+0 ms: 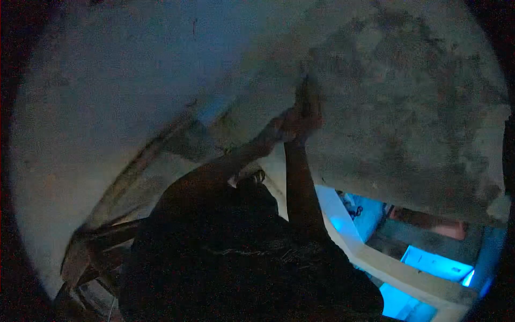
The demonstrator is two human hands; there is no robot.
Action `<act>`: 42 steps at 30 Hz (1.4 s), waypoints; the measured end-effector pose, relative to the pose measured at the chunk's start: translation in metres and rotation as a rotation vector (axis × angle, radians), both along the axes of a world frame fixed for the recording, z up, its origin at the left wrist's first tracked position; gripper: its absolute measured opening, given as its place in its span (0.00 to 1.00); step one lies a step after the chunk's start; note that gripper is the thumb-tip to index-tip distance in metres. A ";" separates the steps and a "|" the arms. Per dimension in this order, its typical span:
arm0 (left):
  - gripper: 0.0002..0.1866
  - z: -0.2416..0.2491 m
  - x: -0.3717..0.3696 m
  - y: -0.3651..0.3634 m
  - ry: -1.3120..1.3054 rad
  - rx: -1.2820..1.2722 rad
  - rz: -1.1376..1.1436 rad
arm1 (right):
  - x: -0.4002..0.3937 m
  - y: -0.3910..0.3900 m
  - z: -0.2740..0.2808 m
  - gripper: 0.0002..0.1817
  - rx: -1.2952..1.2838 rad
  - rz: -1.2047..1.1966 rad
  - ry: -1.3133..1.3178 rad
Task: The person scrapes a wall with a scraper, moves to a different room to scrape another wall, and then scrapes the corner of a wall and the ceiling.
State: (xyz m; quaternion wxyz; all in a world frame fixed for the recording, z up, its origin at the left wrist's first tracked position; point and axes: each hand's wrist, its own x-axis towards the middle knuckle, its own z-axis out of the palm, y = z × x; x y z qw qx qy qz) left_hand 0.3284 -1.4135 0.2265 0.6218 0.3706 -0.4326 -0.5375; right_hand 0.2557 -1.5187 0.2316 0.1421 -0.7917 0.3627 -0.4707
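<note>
From my end of the feed, what matters most is the dark upright shape (307, 94) at the top of the right hand (304, 127). It stands straight up from that hand, its long axis roughly in line with the right arm (303, 188). The left hand (279, 127) comes in from the left and meets the right one just below it, so I judge the right hand to be the nearer. In this gloom I cannot tell whether the shape is a held thing or only raised fingers, nor whether either hand is clenched, grasping or released.

Counting, I have two hands, close together and seemingly touching, and two arms: the left arm (214, 169) runs on a slant, the right nearly upright. I make out one dark shirt (241, 263) below them and one patchy grey surface (402, 118) behind and to the right; whether the hands touch that surface, I cannot tell. Low on the right, well apart from the hands, I count one pale ledge (397, 268), one reddish bar (453, 229) and one blue-lit box (437, 263). Other blue patches there are too blurred for me to count.
</note>
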 end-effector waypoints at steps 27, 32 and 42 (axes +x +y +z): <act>0.63 -0.013 -0.049 0.040 -0.400 0.252 0.171 | -0.111 0.077 0.012 0.22 0.582 0.669 0.081; 0.58 -0.011 -0.060 0.050 -0.355 0.158 0.317 | -0.124 0.077 0.050 0.31 0.630 0.758 0.458; 0.47 -0.004 -0.152 0.030 0.051 0.188 0.368 | -0.217 0.024 -0.028 0.21 0.524 0.737 0.469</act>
